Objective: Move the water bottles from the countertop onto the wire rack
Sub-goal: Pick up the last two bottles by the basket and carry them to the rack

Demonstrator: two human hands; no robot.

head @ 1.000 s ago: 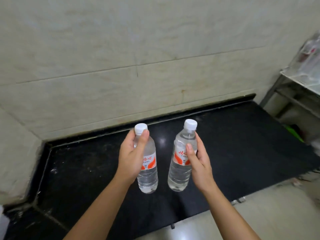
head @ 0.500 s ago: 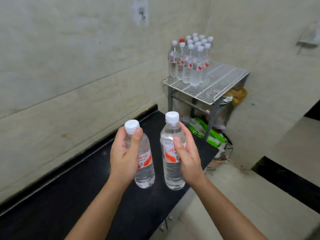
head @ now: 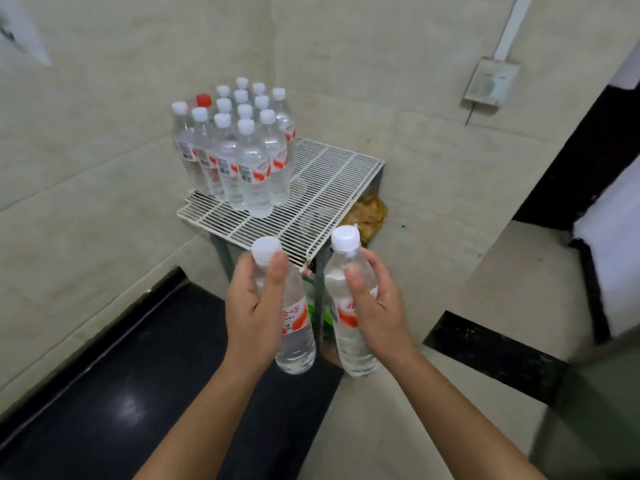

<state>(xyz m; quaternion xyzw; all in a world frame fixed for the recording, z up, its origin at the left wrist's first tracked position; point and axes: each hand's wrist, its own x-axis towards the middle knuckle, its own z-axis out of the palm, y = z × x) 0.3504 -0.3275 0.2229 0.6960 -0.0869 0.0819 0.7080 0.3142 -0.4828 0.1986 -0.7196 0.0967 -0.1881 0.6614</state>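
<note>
Head view: both hands, left hand (head: 256, 306) and right hand (head: 377, 306), each wrap one upright bottle, probably bound for the wire rack (head: 332, 188) at twelve o'clock.

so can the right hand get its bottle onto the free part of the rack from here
Probably yes. The right hand holds its bottle upright just short of the rack, whose near and right side is bare. The standing bottles crowd only the far left corner, so nothing blocks the way.
</note>
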